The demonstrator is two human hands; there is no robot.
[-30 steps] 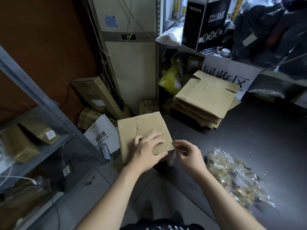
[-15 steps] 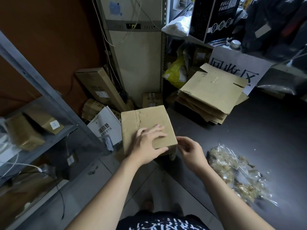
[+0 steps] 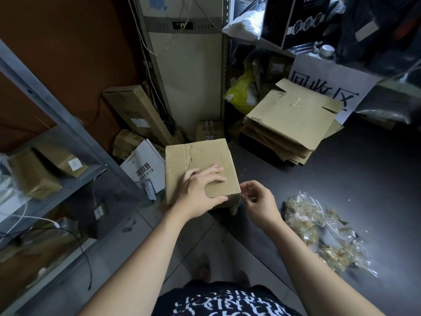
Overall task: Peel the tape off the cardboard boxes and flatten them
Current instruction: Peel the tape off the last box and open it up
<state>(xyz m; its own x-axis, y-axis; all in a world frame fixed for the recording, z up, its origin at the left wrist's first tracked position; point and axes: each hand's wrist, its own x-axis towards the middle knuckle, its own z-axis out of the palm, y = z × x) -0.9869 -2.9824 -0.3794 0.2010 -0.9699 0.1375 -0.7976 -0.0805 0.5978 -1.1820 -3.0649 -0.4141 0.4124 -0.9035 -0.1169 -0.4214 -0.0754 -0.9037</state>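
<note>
The cardboard box (image 3: 198, 160) stayed at the bench's (image 3: 341, 179) near left edge under the spread left hand (image 3: 200, 192). The right hand (image 3: 255, 201) had arched its fingers, pinching tape (image 3: 235, 206) at the box's near right corner. A hard tug could snap the tape or drag the box off.

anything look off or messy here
Two things. A crumpled heap of clear tape lies loose on the dark table, right of the right hand. The box under the left hand has a torn, wrinkled strip along its top.
</note>
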